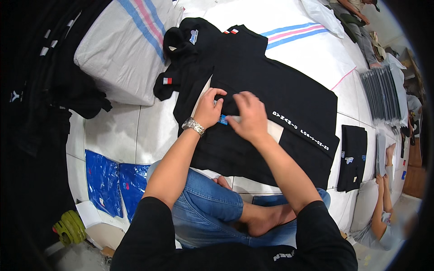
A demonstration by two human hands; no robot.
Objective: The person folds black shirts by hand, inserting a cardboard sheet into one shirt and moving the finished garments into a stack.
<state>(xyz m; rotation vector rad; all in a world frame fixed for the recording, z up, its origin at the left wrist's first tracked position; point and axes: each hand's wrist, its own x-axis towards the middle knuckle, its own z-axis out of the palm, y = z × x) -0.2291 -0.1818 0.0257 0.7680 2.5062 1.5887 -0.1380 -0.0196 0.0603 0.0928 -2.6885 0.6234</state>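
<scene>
A black shirt (251, 74) with white lettering, small red-and-white patches and a blue label lies spread over the floor before me. A pale flat board (274, 130) shows in part between its layers of cloth. On the cloth near the collar, my left hand (210, 106) has its fingers curled, with a metal watch at the wrist; whether it pinches the cloth I cannot tell. Just right of the blue label, my right hand (249, 115) is slightly blurred, fingers apart over the shirt. At the upper left of the shirt sits more bunched black clothing (195, 39) with a patch.
A bulky white woven sack (118, 57) stands upper left; a white striped sheet (305, 50) lies beyond the shirt. Folded black garments (352, 157) and a stack of packed garments (383, 95) are at right. Blue plastic packs (103, 183) lie lower left. Other people sit at the right edge.
</scene>
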